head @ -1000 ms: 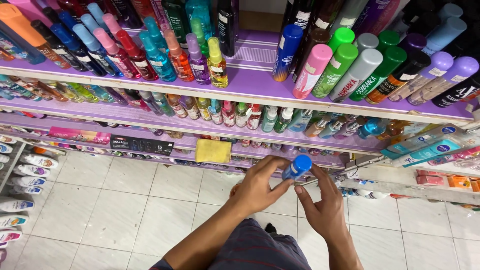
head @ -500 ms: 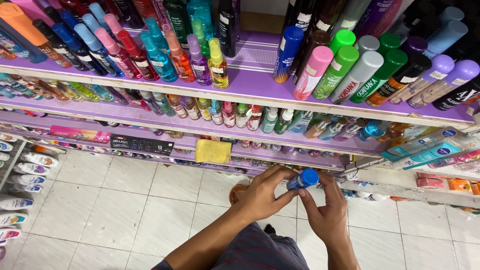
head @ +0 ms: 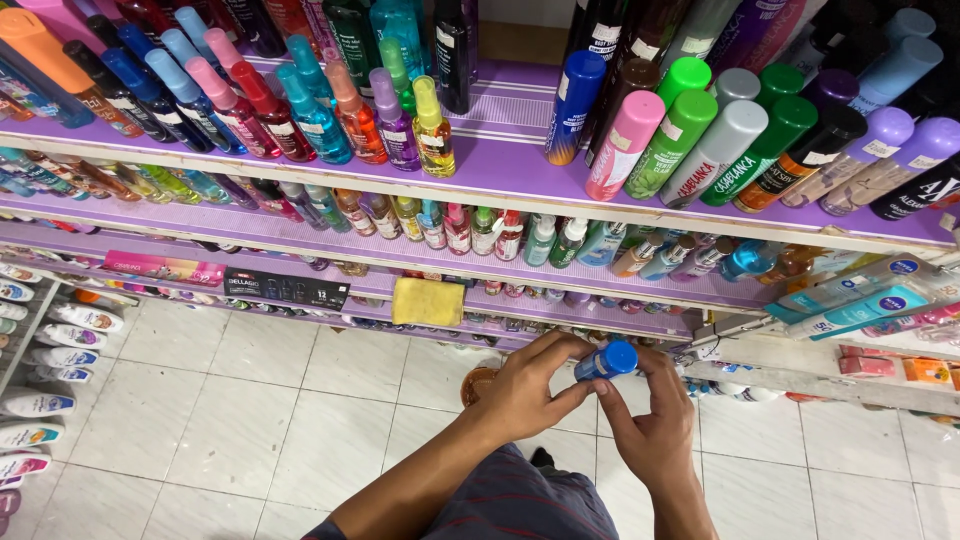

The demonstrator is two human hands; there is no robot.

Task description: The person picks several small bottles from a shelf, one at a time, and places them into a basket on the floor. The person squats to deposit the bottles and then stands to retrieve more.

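The small blue-capped bottle (head: 604, 361) sits between both hands, cap tilted up and right; left hand (head: 527, 388) fingers close around its body; right hand (head: 655, 425) fingertips pinch near the cap

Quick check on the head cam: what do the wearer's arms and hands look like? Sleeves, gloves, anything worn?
Both arms are bare from the forearm down; no sleeves show. The left hand and right hand wear no gloves, and no rings, watch or bands can be seen. Below the arms is a dark garment with thin reddish stripes, though which garment it is cannot be told.
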